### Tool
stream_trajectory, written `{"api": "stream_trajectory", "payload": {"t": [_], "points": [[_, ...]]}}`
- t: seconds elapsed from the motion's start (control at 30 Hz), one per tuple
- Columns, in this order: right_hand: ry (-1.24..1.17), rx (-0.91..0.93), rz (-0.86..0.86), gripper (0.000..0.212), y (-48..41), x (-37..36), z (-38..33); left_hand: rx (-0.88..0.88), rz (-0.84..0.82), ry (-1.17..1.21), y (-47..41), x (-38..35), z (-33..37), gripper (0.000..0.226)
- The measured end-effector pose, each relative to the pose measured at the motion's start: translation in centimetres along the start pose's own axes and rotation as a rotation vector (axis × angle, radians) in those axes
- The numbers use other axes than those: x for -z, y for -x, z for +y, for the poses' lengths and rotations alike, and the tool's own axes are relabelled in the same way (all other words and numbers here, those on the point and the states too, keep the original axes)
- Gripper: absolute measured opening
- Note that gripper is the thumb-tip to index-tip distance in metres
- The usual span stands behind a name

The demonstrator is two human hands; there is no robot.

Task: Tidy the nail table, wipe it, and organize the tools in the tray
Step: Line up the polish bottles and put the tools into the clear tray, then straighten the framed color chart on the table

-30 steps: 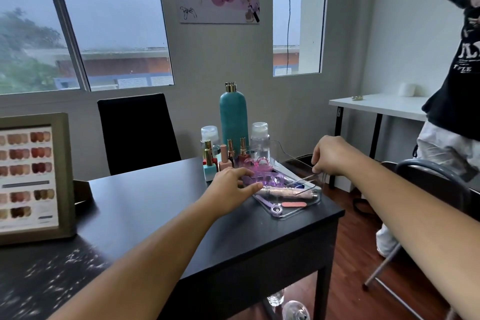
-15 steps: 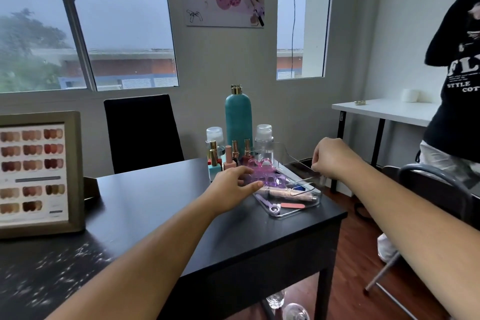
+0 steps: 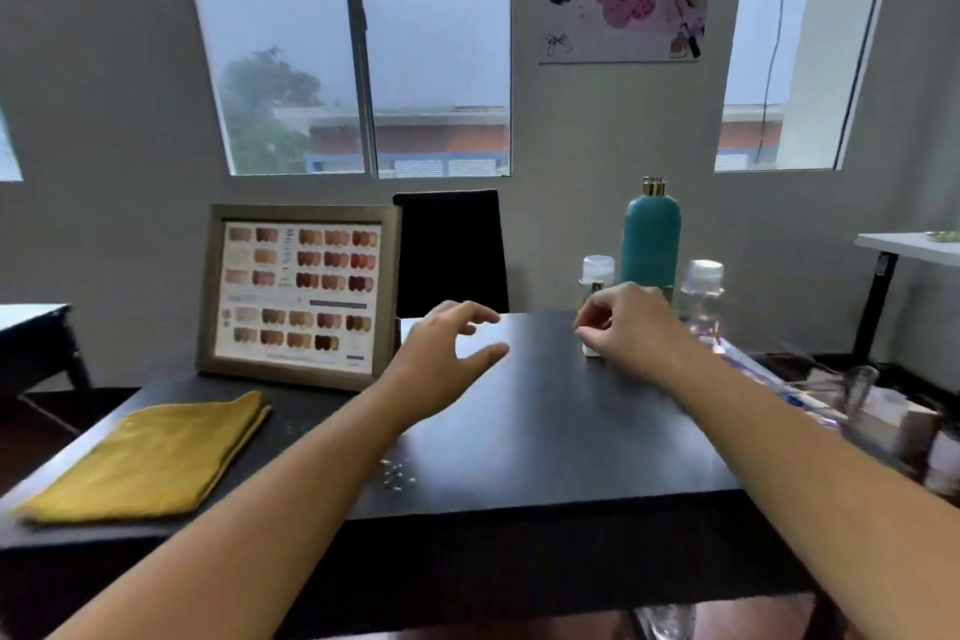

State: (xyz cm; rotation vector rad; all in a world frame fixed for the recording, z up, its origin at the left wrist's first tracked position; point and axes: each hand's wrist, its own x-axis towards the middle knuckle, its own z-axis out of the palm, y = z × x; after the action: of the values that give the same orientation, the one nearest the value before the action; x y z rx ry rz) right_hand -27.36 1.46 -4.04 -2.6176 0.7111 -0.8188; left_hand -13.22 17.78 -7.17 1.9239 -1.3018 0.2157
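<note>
On a black surface point(image 3: 545, 431) beneath grey-walled windows point(image 3: 436, 42), yellow cloth point(image 3: 150, 457) front left, framed colour chart point(image 3: 301, 294) behind, left hand point(image 3: 441, 359) spread above the top, right hand point(image 3: 634, 327) curled round a small bottle point(image 3: 591, 349), teal bottle point(image 3: 652, 239) behind, clear tray point(image 3: 753, 364) far right with blurred tools point(image 3: 815, 400).

Dim grey daylight enters through the windows point(image 3: 363, 42); the frame is motion-blurred, worst at the right edge, with wide-angle bending.

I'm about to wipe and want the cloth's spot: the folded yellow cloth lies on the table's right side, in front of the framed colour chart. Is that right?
Not quite: the side is wrong. The head view shows the folded yellow cloth on the table's left side, in front of the framed colour chart.
</note>
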Motion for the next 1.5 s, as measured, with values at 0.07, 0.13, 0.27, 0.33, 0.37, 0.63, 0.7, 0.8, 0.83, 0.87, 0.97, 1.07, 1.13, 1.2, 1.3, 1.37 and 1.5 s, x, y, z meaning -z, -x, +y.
{"api": "stream_trajectory", "payload": {"t": [0.07,0.13,0.27,0.33,0.37,0.63,0.7,0.8,0.83,0.87,0.97,1.07,1.13,1.2,1.3,1.37,1.5], "points": [[-0.073,0.054,-0.044,0.009,-0.1,-2.3,-2.4,0.061,0.044,-0.038,1.7,3.3,-2.6,0.032],[-0.146,0.096,-0.09,0.011,-0.5,-4.7,-4.6,0.143,0.1,-0.057,3.6,6.4,-5.3,0.03],[-0.324,0.095,-0.113,0.022,-1.6,-9.2,-8.0,0.327,0.246,-0.111,6.0,11.2,-10.5,0.026],[-0.386,0.07,-0.117,0.03,-2.3,-11.5,-9.2,0.398,0.286,-0.127,6.5,12.9,-13.3,0.029],[-0.405,0.058,-0.123,0.035,-2.4,-12.6,-9.5,0.426,0.294,-0.137,6.7,13.5,-14.6,0.033],[-0.646,-0.037,-0.19,0.039,-4.9,-18.2,-10.0,0.7,0.338,-0.039,4.0,15.5,-23.1,0.076],[-0.681,-0.031,-0.193,0.028,-5.3,-18.8,-10.1,0.747,0.344,0.019,3.2,15.5,-24.4,0.077],[-0.738,-0.03,-0.191,0.02,-5.8,-19.4,-10.2,0.791,0.298,0.142,2.0,15.6,-26.1,0.072],[-0.751,-0.029,-0.19,0.019,-5.9,-19.4,-10.2,0.796,0.289,0.171,1.7,15.6,-26.5,0.07],[-0.758,-0.025,-0.192,0.018,-5.9,-19.4,-10.3,0.797,0.288,0.18,1.4,15.6,-26.8,0.068],[-0.753,-0.009,-0.199,0.016,-5.9,-19.4,-10.3,0.788,0.294,0.154,0.7,15.5,-27.6,0.066],[-0.744,0.006,-0.192,0.016,-5.9,-19.5,-10.5,0.777,0.326,0.112,0.5,15.4,-28.0,0.056],[-0.736,0.001,-0.183,0.015,-6.2,-19.4,-10.4,0.77,0.335,0.081,0.4,15.5,-28.1,0.052],[-0.723,-0.001,-0.177,0.014,-6.7,-19.3,-10.3,0.76,0.347,0.077,0.3,15.5,-28.2,0.051],[-0.693,0.018,-0.184,0.013,-7.8,-19.2,-10.2,0.753,0.383,0.103,0.5,15.4,-28.3,0.051],[-0.693,0.009,-0.191,0.012,-8.6,-19.3,-10.0,0.748,0.393,0.098,0.7,15.4,-28.3,0.052],[-0.726,-0.026,-0.232,0.011,-10.1,-19.6,-9.8,0.751,0.384,0.04,1.6,15.5,-28.4,0.057]]}}
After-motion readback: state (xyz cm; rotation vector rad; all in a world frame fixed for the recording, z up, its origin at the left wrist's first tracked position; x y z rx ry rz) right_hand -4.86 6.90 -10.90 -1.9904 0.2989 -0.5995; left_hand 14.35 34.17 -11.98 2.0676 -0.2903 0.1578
